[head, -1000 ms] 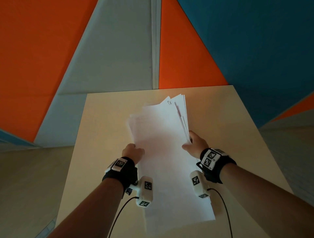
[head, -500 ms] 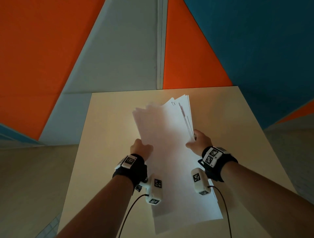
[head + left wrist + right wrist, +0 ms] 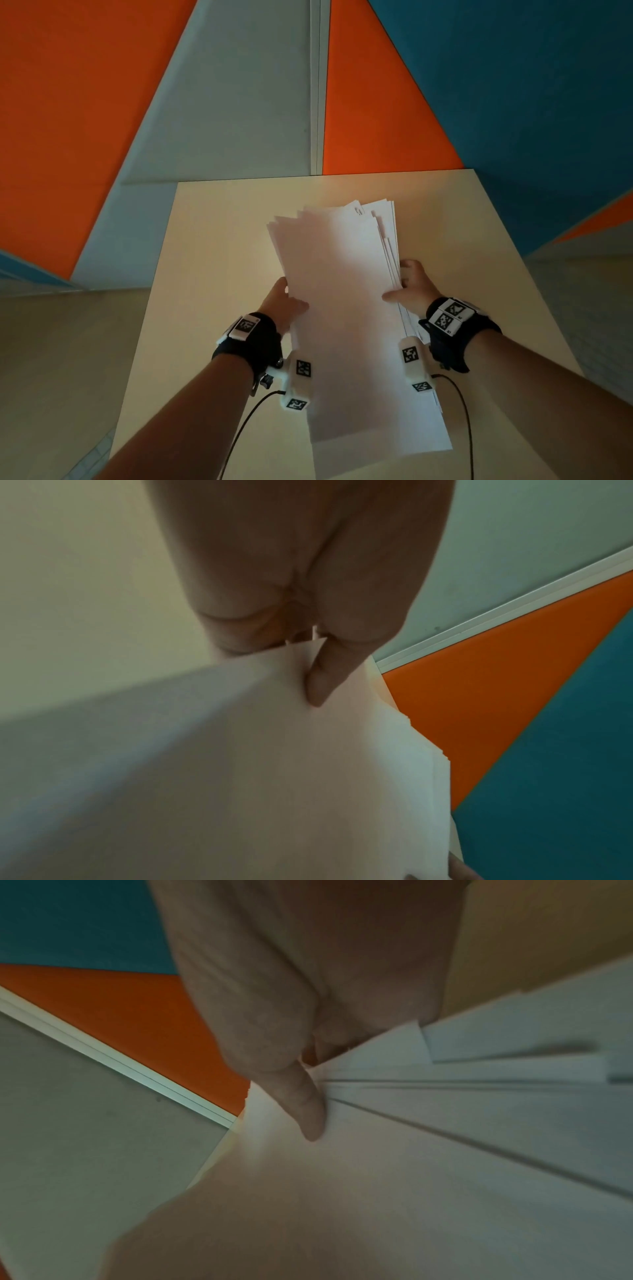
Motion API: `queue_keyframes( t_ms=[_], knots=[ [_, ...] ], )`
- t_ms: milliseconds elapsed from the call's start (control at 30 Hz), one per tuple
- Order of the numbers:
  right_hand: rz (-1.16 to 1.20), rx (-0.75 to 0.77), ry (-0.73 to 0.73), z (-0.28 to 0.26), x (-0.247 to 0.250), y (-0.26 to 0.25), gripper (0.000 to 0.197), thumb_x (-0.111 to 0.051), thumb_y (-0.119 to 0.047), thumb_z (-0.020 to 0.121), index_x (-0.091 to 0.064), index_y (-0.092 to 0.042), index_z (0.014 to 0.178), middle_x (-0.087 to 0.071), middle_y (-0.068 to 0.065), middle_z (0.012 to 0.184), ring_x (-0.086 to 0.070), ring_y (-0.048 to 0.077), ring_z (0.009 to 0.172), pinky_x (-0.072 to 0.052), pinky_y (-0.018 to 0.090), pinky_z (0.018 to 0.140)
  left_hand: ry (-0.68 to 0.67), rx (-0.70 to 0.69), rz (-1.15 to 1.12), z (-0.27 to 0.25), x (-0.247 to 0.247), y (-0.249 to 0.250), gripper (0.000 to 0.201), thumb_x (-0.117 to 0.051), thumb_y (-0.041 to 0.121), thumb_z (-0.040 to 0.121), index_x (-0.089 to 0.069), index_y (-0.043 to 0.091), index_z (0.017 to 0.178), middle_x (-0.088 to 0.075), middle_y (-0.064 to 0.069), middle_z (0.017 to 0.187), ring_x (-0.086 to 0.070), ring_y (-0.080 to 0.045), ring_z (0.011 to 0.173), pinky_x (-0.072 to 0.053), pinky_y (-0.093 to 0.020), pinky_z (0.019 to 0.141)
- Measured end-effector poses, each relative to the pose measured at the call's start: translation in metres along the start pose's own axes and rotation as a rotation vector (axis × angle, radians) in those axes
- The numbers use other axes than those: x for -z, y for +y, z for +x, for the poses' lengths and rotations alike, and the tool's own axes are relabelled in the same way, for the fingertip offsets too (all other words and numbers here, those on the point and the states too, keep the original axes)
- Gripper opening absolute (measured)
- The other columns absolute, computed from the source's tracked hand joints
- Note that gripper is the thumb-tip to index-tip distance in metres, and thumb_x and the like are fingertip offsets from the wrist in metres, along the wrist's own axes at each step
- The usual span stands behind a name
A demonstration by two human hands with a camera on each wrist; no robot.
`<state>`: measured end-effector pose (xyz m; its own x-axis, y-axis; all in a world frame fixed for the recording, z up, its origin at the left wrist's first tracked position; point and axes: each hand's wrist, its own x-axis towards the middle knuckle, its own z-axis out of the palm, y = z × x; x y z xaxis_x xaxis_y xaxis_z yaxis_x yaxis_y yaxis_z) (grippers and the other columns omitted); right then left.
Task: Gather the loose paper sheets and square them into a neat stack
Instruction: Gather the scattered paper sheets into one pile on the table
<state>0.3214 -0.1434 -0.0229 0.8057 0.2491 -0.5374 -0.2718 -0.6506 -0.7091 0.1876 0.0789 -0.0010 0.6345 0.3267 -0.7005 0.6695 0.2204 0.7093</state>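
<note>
A sheaf of white paper sheets (image 3: pixel 346 301) is held up above the beige table (image 3: pixel 219 240), its top edges fanned and uneven. My left hand (image 3: pixel 284 305) grips the sheaf's left edge, thumb on the front face. My right hand (image 3: pixel 409 287) grips the right edge, where several sheets splay apart. In the left wrist view the left thumb (image 3: pixel 325 677) presses on the paper sheets (image 3: pixel 240 777). The right wrist view has the right thumb (image 3: pixel 304 1107) pinching the paper sheets (image 3: pixel 411 1150) whose edges fan out to the right.
The table's far edge (image 3: pixel 322 176) meets a wall of orange, grey and teal panels (image 3: pixel 239 85). Cables hang from both wrist cameras over the table's near part. Floor lies to the left and right of the table.
Both hands have shifted slightly forward along the sheaf's edges. The sheets' top edges look a little more gathered, and the view has moved.
</note>
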Motion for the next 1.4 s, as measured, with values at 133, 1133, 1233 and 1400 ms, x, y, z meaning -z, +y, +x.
queue_keyframes(
  t_ms=[133,1133,1233,1400],
  knots=[
    [-0.093,0.007,-0.032,-0.012,0.006,0.012,0.054,-0.081,-0.012,0.071,-0.056,-0.011,0.119,-0.068,0.003,0.11,-0.066,0.023,0.1,-0.052,0.044,0.095,-0.048,0.055,0.022,-0.009,0.003,-0.014,0.04,-0.057,0.001,0.086,-0.043,0.019,0.119,-0.059,-0.02,0.125,-0.061,-0.04,0.109,-0.051,-0.056,0.091],
    [-1.116,0.496,-0.278,-0.126,-0.036,0.06,0.118,-0.081,-0.065,0.044,-0.015,-0.055,0.141,0.0,-0.015,0.16,0.001,0.025,0.146,-0.01,0.055,0.107,-0.161,0.04,0.15,-0.034,0.005,-0.051,0.077,-0.059,0.002,0.089,-0.018,0.041,0.142,-0.069,-0.005,0.104,-0.067,-0.026,0.092,-0.057,-0.041,0.065],
    [-1.084,0.498,-0.235,-0.124,-0.038,0.053,0.103,-0.077,-0.066,0.052,-0.025,-0.052,0.14,-0.009,-0.018,0.158,-0.004,0.023,0.146,-0.01,0.051,0.106,-0.149,0.043,0.13,-0.038,0.006,-0.05,0.065,-0.061,0.006,0.089,-0.027,0.03,0.138,-0.068,-0.012,0.111,-0.068,-0.031,0.096,-0.057,-0.043,0.072],
    [-1.126,0.522,-0.351,-0.128,-0.038,0.061,0.132,-0.081,-0.066,0.044,0.004,-0.052,0.145,0.02,-0.014,0.16,0.017,0.024,0.146,0.0,0.061,0.111,-0.139,0.033,0.041,-0.038,0.003,-0.054,0.069,-0.057,-0.017,0.081,-0.028,0.014,0.136,-0.067,-0.018,0.108,-0.063,-0.036,0.103,-0.051,-0.057,0.092]
  ],
)
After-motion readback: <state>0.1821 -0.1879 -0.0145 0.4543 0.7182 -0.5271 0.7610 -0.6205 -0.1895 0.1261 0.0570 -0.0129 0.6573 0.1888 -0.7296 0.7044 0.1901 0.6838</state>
